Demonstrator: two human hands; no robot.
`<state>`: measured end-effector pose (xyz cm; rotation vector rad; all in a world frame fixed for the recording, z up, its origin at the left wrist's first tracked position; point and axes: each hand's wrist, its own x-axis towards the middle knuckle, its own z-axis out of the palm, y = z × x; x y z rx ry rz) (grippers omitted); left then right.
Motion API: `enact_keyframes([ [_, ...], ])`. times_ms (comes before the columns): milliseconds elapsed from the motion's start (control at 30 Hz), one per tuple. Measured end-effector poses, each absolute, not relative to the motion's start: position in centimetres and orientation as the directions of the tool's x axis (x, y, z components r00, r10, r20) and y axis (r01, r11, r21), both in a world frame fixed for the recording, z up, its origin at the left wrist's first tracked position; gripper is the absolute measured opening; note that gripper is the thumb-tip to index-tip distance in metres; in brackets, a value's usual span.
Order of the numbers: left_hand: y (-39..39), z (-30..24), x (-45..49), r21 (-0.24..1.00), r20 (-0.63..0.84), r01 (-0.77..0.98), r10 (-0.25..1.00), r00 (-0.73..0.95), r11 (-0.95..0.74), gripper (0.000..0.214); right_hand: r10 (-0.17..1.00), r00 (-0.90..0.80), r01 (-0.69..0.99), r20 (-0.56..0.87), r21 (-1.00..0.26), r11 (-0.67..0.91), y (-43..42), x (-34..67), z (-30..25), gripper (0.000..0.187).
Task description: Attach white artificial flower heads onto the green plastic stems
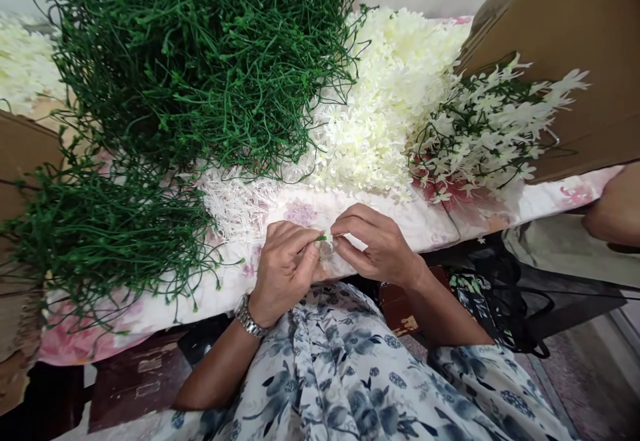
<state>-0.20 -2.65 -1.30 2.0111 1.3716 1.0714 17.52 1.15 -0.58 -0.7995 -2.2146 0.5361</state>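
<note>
My left hand (pixel 286 269), with a metal watch on the wrist, is closed in a pinch on the tip of a thin green plastic stem (pixel 321 237). My right hand (pixel 373 243) pinches a small white artificial flower (pixel 327 239) against that tip. Both hands meet at the front edge of the floral tablecloth (pixel 440 217). Directly behind them lies a patch of fine white plastic sprigs (pixel 235 201). A big tangle of green stems (pixel 190 61) fills the left and centre, and a heap of loose cream petals (pixel 385 101) lies behind the right hand.
Finished stems with white flowers (pixel 493 127) lie at the right, against a cardboard box (pixel 575 34). More cardboard (pixel 23 161) stands at the left edge. Another person's arm (pixel 615 207) shows at the far right. Dark bags (pixel 495 301) sit below the table.
</note>
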Motion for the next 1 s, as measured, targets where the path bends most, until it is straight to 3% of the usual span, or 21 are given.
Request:
enact_keyframes([
  [200,-2.4,-1.5,0.0,0.730,0.286,0.583,0.934,0.213,-0.357,0.013,0.690,-0.539,0.351,0.483,-0.616,0.705,1.2,17.4,-0.8,0.012],
  [467,-2.3,-0.8,0.2,0.500,0.267,0.745,0.897,0.351,-0.441,0.020,0.671,-0.569,0.351,0.476,-0.597,0.722,1.3,17.3,-1.1,0.010],
  [767,-2.3,-1.7,0.8,0.632,0.277,0.663,0.916,0.289,-0.401,0.018,0.738,-0.507,0.357,0.445,-0.671,0.650,1.6,16.8,-1.1,0.012],
  [1000,-2.1,-2.6,0.9,0.383,0.413,0.786,0.851,0.324,-0.485,0.015,0.789,-0.479,0.392,0.386,-0.710,0.585,1.6,16.4,-1.2,0.012],
])
